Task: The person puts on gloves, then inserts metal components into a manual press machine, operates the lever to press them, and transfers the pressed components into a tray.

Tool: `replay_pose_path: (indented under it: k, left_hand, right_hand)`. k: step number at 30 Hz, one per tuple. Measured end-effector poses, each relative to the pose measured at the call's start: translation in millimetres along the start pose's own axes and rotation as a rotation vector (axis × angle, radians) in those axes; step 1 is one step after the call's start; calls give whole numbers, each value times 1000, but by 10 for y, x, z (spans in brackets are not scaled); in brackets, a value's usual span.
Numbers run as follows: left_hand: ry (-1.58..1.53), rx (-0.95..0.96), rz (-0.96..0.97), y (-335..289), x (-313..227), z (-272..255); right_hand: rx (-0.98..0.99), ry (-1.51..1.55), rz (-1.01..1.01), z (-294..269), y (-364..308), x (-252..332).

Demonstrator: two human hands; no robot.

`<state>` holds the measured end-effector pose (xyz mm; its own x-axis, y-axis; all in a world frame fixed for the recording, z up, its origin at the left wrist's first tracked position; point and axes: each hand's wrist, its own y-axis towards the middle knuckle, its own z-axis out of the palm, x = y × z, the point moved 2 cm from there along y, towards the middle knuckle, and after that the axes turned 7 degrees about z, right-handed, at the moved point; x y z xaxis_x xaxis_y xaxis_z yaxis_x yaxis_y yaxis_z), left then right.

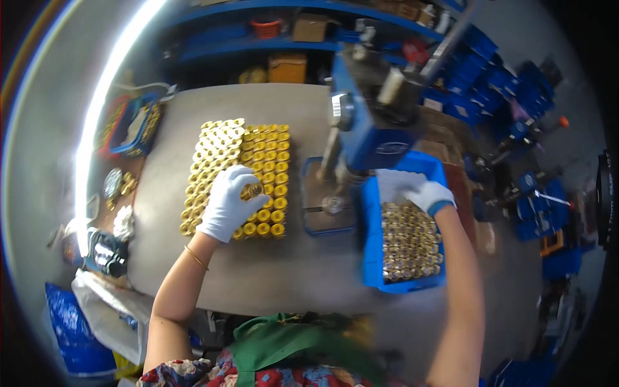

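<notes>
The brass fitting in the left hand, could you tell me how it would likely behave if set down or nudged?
The brass fitting looks like solid metal, so probably stiff and heavy for its size. Its round body suggests it may roll if laid sideways. The gloved left hand pinches it easily, so likely not very slippery.

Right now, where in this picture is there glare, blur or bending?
Head view: a bright lamp strip glares white along the left rim; the table edge bends with the fisheye; the right hand and the blue bin are smeared; the left hand on the brass parts is sharper.
</notes>
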<state>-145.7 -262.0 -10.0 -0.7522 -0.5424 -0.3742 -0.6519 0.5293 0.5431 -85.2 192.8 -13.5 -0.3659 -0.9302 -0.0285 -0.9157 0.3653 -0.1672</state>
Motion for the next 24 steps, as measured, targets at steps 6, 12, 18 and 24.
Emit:
replay_pose_path:
  k: [6,12,18,24]
  left_hand:
    - [53,53,-16,-570,274,-345]
    - [214,215,-68,-832,185,-406]
    - [343,305,-116,-1077,203,-278]
    - [331,196,-182,-904,-17,-311]
  right_hand:
    - [76,-176,88,135,-78,-175]
    - [-178,165,-24,-60,-212,-29]
    - [-186,322,-508,-448,-679,1134]
    - [19,644,-484,229,-437,1341]
